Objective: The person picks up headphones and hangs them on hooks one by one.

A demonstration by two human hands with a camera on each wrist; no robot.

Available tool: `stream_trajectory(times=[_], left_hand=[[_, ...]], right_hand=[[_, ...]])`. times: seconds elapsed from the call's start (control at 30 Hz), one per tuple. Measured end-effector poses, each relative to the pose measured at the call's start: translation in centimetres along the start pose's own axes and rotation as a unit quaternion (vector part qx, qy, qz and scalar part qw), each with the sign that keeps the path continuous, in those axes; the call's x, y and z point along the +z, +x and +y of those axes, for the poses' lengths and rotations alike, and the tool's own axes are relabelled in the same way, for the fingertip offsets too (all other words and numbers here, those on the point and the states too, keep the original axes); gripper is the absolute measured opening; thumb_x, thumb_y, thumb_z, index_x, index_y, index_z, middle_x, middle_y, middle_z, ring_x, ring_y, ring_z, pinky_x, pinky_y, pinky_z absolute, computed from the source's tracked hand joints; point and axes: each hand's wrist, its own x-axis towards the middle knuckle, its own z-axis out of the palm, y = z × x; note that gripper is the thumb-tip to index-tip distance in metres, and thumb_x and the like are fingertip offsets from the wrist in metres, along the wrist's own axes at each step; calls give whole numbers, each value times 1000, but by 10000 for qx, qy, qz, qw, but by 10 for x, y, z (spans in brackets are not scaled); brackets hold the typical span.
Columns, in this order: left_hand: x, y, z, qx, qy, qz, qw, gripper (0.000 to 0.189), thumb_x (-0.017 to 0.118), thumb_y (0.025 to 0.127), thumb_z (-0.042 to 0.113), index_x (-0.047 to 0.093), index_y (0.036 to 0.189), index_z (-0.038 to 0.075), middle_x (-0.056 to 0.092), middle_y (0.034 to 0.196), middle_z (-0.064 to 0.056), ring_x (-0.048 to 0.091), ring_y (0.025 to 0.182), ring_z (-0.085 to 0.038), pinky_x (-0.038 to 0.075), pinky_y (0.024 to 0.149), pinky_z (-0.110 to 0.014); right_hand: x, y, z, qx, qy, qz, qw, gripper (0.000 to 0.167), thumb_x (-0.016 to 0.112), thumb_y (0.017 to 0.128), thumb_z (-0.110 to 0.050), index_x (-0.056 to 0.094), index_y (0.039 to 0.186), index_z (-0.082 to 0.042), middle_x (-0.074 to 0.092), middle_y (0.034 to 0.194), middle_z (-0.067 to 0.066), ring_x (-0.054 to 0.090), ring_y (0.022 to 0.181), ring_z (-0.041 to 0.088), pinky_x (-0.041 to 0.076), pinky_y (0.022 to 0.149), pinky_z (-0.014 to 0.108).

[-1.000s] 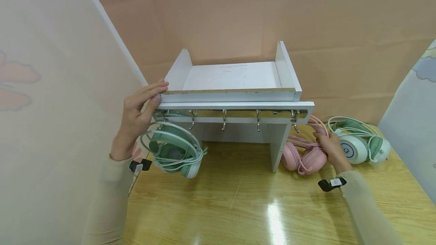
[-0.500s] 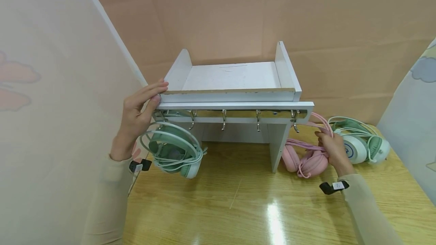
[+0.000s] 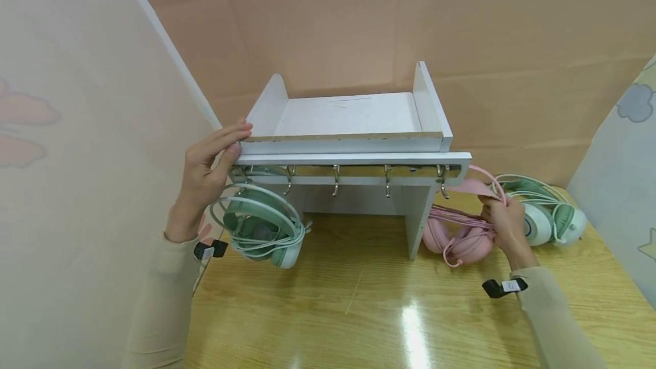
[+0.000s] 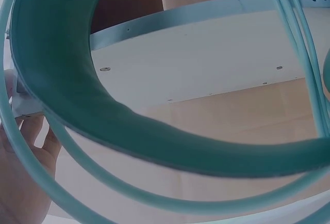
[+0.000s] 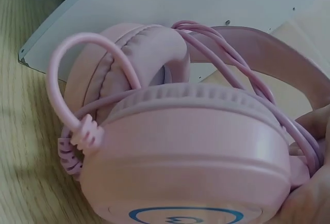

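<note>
At the upper left corner of a white hook shelf (image 3: 353, 158), my left hand (image 3: 207, 161) grips the edge, thumb in front and fingers over the top. Just below it, mint-green headphones (image 3: 261, 206) hang from the leftmost hook, cable wound around them. Their green headband (image 4: 62, 64) fills much of the left wrist view. My right hand (image 3: 504, 224) holds pink headphones (image 3: 474, 244) by the headband, beside the shelf's right leg. Pink cable strands cross the ear cups, and a cable loop (image 5: 56, 74) sticks out in the right wrist view.
Another pair of mint-and-white headphones (image 3: 566, 224) lies on the wooden table (image 3: 359, 312), right of my right hand. Several metal hooks (image 3: 336, 181) line the shelf front. Walls stand close at the left (image 3: 92, 130) and right (image 3: 615, 187).
My right hand has shifted slightly right and toward me, drawing the pink headband up and turning the headphones a little. The left hand and the hanging headphones stay put.
</note>
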Motion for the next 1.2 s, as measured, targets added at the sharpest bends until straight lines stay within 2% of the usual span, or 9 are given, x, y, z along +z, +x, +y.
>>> stream_trajectory(times=[0.27, 0.4, 0.5, 0.6, 0.67, 0.77, 1.0, 1.1, 1.2], left_hand=[[1, 1, 1, 26, -60, 9, 10000, 33, 56, 98, -17, 74, 125, -9, 73, 132, -25, 62, 141, -34, 47, 123, -40], [1, 1, 0, 36, -65, 23, 10000, 33, 57, 98, -16, 74, 125, -9, 73, 132, -25, 62, 141, -34, 47, 123, -40], [0, 2, 0, 34, -47, 16, 10000, 33, 56, 99, -16, 74, 125, -8, 73, 132, -25, 61, 141, -33, 46, 123, -40], [0, 2, 0, 27, -33, 14, 10000, 33, 56, 99, -15, 74, 125, -8, 73, 132, -24, 61, 141, -34, 46, 123, -40], [0, 2, 0, 22, -18, 10, 10000, 33, 56, 99, -15, 74, 125, -8, 73, 132, -24, 61, 141, -34, 46, 123, -39], [0, 1, 0, 23, -1, 12, 10000, 33, 57, 99, -15, 75, 125, -8, 73, 132, -24, 61, 141, -35, 46, 123, -39], [1, 1, 0, 47, -44, 9, 10000, 33, 56, 99, -15, 75, 125, -8, 73, 133, -24, 61, 141, -34, 47, 123, -40], [2, 1, -1, 60, -77, 22, 9999, 33, 57, 99, -15, 75, 125, -8, 73, 132, -24, 61, 141, -35, 47, 122, -40], [2, 1, -1, 48, -70, 31, 10000, 33, 56, 99, -15, 75, 125, -8, 73, 133, -24, 61, 141, -36, 47, 122, -40]], right_hand=[[3, -13, -5, -509, 274, 96, 9983, 47, 55, 99, 12, 42, 61, -13, 28, 50, -5, 10, 53, 20, 7, 55, 38], [4, -18, -9, -532, 135, 273, 9981, 45, 55, 98, 11, 46, 61, -13, 33, 50, -6, 19, 44, 12, 12, 48, 33], [4, -20, -12, -458, 183, 462, 9977, 42, 57, 97, 11, 50, 62, -12, 41, 49, -7, 34, 40, 4, 26, 40, 22], [3, -23, -15, -453, 274, 566, 9970, 40, 58, 97, 12, 55, 63, -10, 46, 50, -6, 41, 40, 3, 37, 40, 18], [2, -25, -16, -510, 357, 555, 9965, 40, 58, 97, 12, 53, 63, -10, 47, 51, -5, 42, 40, 3, 38, 39, 18], [1, -30, -19, -668, 494, 467, 9954, 42, 54, 98, 14, 48, 63, -10, 43, 50, -6, 38, 39, 3, 29, 38, 19], [-4, -46, -26, -916, 576, 393, 9934, 41, 47, 99, 14, 49, 63, -8, 47, 53, -5, 44, 42, 4, 38, 40, 18], [-5, -52, -29, -1116, 717, 375, 9904, 43, 42, 97, 17, 45, 61, -5, 44, 53, -4, 40, 41, 6, 21, 40, 25], [-4, -57, -32, -1360, 846, 392, 9863, 43, 40, 96, 20, 39, 59, -3, 36, 53, -1, 26, 42, 14, 10, 47, 32]])
